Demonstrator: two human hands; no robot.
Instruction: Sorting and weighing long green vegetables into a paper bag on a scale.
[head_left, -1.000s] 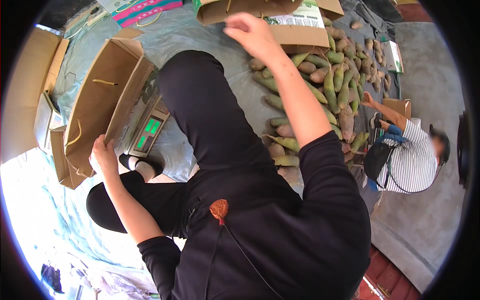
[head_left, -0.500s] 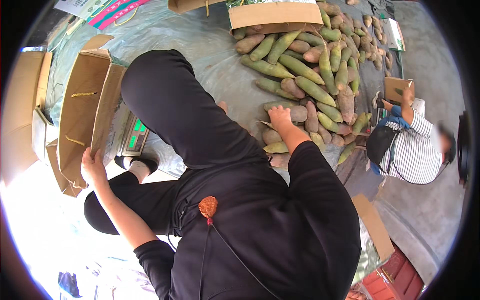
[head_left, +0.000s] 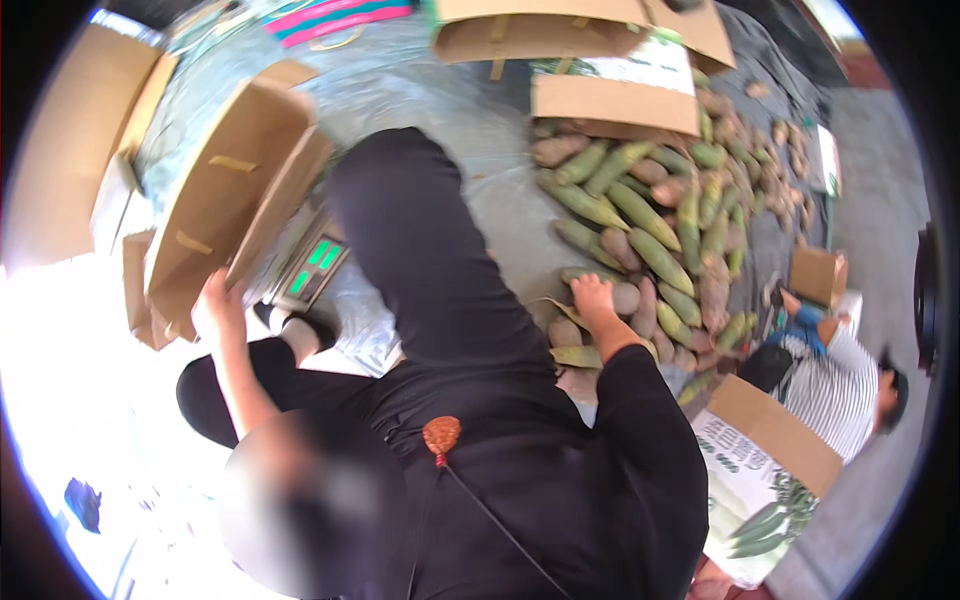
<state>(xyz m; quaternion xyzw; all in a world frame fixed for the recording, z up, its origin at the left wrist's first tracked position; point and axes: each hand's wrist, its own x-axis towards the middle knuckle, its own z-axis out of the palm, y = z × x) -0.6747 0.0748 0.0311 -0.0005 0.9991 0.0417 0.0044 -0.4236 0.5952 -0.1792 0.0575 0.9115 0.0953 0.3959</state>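
My left hand (head_left: 219, 310) grips the near lower edge of an open cardboard box (head_left: 230, 190) with yellow cord handles. The box stands tilted beside a scale (head_left: 312, 270) with a lit green display, which it partly covers. On my right, my right hand (head_left: 594, 297) is closed over a green radish (head_left: 583, 273) at the near side of a heap. My palm and arm hide part of that radish. Around it lie long green radishes (head_left: 660, 262) and reddish-brown roots (head_left: 715, 295), some dusted with soil.
Cardboard boxes (head_left: 615, 105) stand at the far side of the heap. A printed carton (head_left: 750, 480) is at the lower right, near a person in a striped shirt (head_left: 835, 390). Plastic sheeting (head_left: 500, 150) covers the floor. A blurred round shape (head_left: 300, 500) covers part of my left arm.
The view has shifted, so the scene sits further right and lower. The printed carton at the lower right has come further into view. Both my hands keep their places on box and radish.
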